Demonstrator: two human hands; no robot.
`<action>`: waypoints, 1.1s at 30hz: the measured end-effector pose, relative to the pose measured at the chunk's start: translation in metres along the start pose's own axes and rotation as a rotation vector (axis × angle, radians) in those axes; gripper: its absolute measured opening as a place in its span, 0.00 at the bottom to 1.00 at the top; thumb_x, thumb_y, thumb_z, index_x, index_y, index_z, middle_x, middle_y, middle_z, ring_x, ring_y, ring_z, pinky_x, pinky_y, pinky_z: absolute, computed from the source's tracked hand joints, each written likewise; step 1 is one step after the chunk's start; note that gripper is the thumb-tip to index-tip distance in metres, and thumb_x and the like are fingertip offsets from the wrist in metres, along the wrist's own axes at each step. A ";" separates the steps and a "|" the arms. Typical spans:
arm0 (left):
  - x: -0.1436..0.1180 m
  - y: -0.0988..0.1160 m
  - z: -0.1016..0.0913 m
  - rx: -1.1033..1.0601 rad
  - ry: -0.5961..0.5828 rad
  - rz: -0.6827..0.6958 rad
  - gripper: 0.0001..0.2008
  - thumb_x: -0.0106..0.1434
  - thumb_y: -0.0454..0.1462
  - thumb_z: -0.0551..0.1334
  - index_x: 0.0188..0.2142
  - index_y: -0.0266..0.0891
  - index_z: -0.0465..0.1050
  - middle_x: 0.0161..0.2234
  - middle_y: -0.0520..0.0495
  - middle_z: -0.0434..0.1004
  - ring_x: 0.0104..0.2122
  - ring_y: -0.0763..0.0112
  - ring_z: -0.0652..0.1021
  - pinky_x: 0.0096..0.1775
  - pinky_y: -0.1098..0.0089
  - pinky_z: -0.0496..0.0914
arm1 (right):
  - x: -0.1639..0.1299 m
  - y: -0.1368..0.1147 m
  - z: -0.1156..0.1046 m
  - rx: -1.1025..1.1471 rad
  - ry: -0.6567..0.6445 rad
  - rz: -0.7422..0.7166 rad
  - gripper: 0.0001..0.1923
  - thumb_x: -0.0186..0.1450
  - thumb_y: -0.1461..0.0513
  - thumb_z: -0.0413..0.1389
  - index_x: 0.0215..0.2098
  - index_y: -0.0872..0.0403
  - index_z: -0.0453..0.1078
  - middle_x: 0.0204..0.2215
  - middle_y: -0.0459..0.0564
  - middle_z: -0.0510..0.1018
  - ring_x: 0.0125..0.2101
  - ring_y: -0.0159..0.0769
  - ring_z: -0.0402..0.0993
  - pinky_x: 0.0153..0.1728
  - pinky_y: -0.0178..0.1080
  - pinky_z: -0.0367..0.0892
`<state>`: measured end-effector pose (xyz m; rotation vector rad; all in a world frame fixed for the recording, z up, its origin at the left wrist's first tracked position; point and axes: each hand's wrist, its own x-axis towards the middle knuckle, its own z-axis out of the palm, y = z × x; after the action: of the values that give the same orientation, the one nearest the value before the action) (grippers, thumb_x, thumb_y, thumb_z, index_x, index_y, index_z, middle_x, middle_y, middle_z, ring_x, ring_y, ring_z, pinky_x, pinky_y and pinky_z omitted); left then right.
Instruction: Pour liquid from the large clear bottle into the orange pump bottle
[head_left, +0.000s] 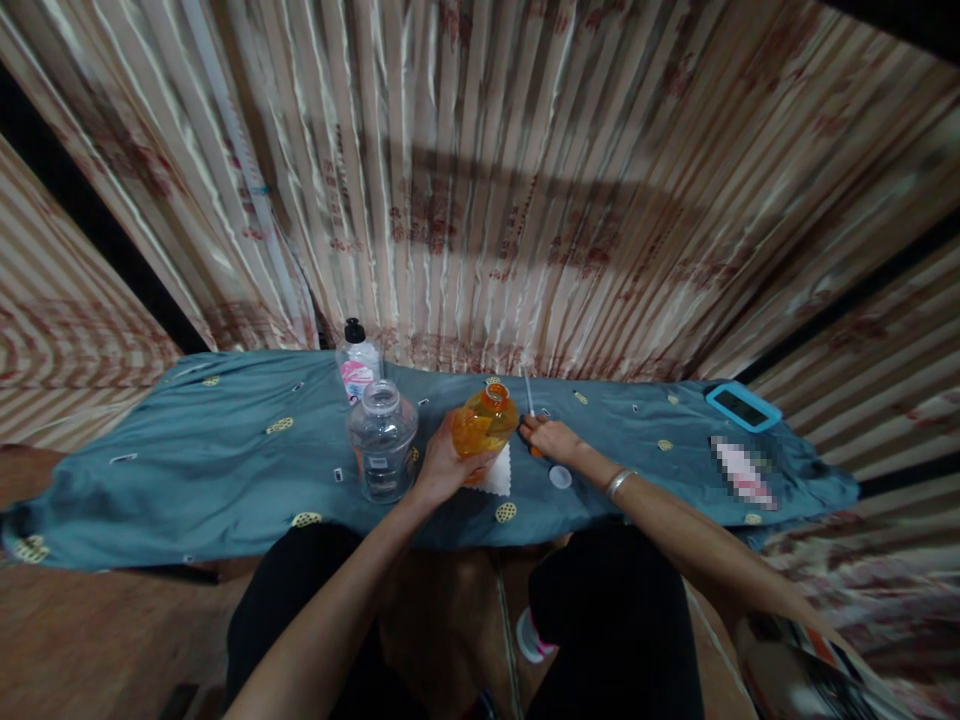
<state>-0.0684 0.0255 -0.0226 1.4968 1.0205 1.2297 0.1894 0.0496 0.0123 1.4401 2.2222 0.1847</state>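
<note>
Pointing mouth-up, long axis near-upright, orange bottle fills left grip; right grip unclear.

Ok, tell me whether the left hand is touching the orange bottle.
Touching. The head view shows the left hand gripping the side of the orange bottle, thumb across its front.

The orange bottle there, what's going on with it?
A person's left hand holds the orange bottle, its mouth uncapped. The right hand is low over the cloth-covered table, near a thin white stick; its grip is unclear. A clear jar and a black-topped bottle stand to the left.
</note>
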 end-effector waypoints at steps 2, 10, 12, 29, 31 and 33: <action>0.000 0.000 0.000 0.010 -0.003 0.009 0.35 0.53 0.39 0.84 0.58 0.43 0.78 0.58 0.42 0.90 0.59 0.50 0.88 0.66 0.50 0.80 | 0.004 -0.004 -0.001 0.003 0.007 -0.010 0.17 0.82 0.67 0.62 0.67 0.54 0.78 0.66 0.58 0.85 0.60 0.50 0.88 0.54 0.52 0.90; 0.001 -0.001 -0.001 0.039 -0.002 0.057 0.33 0.54 0.41 0.84 0.57 0.43 0.79 0.58 0.41 0.90 0.59 0.48 0.88 0.65 0.48 0.80 | 0.009 -0.012 0.003 0.047 0.073 -0.021 0.18 0.81 0.68 0.63 0.67 0.54 0.78 0.69 0.58 0.83 0.61 0.51 0.87 0.56 0.53 0.89; 0.000 -0.001 -0.002 0.038 0.004 0.061 0.33 0.55 0.41 0.84 0.58 0.43 0.79 0.58 0.40 0.90 0.59 0.49 0.87 0.66 0.48 0.79 | 0.010 -0.013 0.005 0.090 0.097 -0.010 0.19 0.80 0.69 0.63 0.67 0.53 0.77 0.69 0.58 0.83 0.61 0.51 0.88 0.57 0.54 0.89; 0.000 -0.017 0.000 -0.004 0.057 0.046 0.51 0.49 0.47 0.86 0.68 0.46 0.67 0.63 0.38 0.84 0.62 0.46 0.86 0.67 0.46 0.79 | -0.017 -0.076 0.034 1.407 0.632 0.022 0.49 0.70 0.60 0.70 0.82 0.51 0.54 0.78 0.67 0.74 0.77 0.64 0.73 0.74 0.69 0.73; -0.003 -0.015 -0.002 0.015 0.041 0.054 0.49 0.51 0.47 0.85 0.68 0.46 0.67 0.64 0.38 0.84 0.63 0.46 0.86 0.68 0.45 0.79 | -0.010 -0.091 0.033 1.529 0.668 -0.032 0.51 0.68 0.54 0.72 0.81 0.50 0.55 0.78 0.66 0.74 0.77 0.63 0.72 0.75 0.68 0.72; -0.007 -0.012 -0.003 0.038 0.028 0.058 0.46 0.54 0.46 0.84 0.68 0.46 0.68 0.66 0.38 0.83 0.65 0.46 0.85 0.69 0.45 0.77 | -0.003 -0.101 0.030 1.602 0.688 -0.049 0.50 0.67 0.49 0.74 0.79 0.50 0.60 0.74 0.65 0.78 0.73 0.62 0.78 0.73 0.67 0.75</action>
<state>-0.0729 0.0224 -0.0352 1.5524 1.0301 1.2817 0.1209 -0.0016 -0.0502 2.1682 3.0164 -1.7242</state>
